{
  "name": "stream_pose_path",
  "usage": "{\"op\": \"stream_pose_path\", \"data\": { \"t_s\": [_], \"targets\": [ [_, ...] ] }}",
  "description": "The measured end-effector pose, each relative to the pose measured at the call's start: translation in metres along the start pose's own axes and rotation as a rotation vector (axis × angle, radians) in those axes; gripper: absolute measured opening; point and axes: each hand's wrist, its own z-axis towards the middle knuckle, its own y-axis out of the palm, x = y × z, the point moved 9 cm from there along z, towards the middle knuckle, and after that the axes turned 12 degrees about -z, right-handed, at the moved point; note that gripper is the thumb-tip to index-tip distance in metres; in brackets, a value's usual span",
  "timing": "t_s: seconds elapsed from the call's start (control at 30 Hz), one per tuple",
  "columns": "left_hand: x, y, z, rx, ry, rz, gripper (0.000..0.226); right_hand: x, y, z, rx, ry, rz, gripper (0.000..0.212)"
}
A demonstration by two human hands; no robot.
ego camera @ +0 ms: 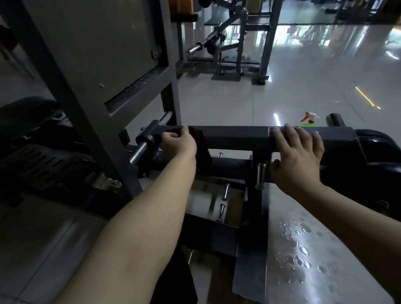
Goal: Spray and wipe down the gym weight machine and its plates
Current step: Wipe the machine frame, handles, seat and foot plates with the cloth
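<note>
The left hand (176, 142) clenched a cloth (203, 156), seemingly soft and limp, against the stiff, heavy-looking bar (235, 137), its loose end hanging at the hand's 4 o'clock. The right hand (297, 155) lay flat on the bar at 3 o'clock, grasping nothing. The spray bottle (309, 119) sat beyond at 1 o'clock.

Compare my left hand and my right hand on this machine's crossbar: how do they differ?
The left hand is curled, gripping a dark cloth; the right hand holds nothing. The left hand sits near the left end of the crossbar; the right hand lies spread flat over its right part. Both rest on the same crossbar.
</note>
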Motion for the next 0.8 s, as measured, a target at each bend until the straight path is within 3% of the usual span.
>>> {"op": "stream_pose_path", "data": {
  "t_s": [0.13, 0.27, 0.5, 0.6, 0.73, 0.8],
  "targets": [
    [0.005, -0.026, 0.019, 0.127, 0.025, 0.002, 0.033, 0.005, -0.004, 0.001, -0.034, -0.026, 0.017, 0.078],
    [0.006, -0.014, -0.006, 0.125, 0.030, 0.068, 0.031, 0.007, -0.005, 0.004, -0.063, -0.037, 0.042, 0.079],
    [-0.019, 0.081, -0.137, -0.307, 0.021, 0.080, 0.035, 0.013, -0.009, 0.001, -0.170, -0.086, 0.074, 0.078],
    [-0.019, 0.092, -0.153, -0.405, 0.018, 0.102, 0.032, 0.022, -0.015, 0.003, -0.193, -0.067, 0.204, 0.074],
    [0.000, 0.081, -0.160, -0.576, 0.072, 0.065, 0.026, 0.038, -0.041, -0.014, 0.021, 0.095, 0.346, 0.061],
    [0.017, 0.081, -0.169, -0.667, 0.199, 0.086, 0.025, 0.037, -0.041, -0.025, 0.004, 0.167, 0.465, 0.049]
  ]
}}
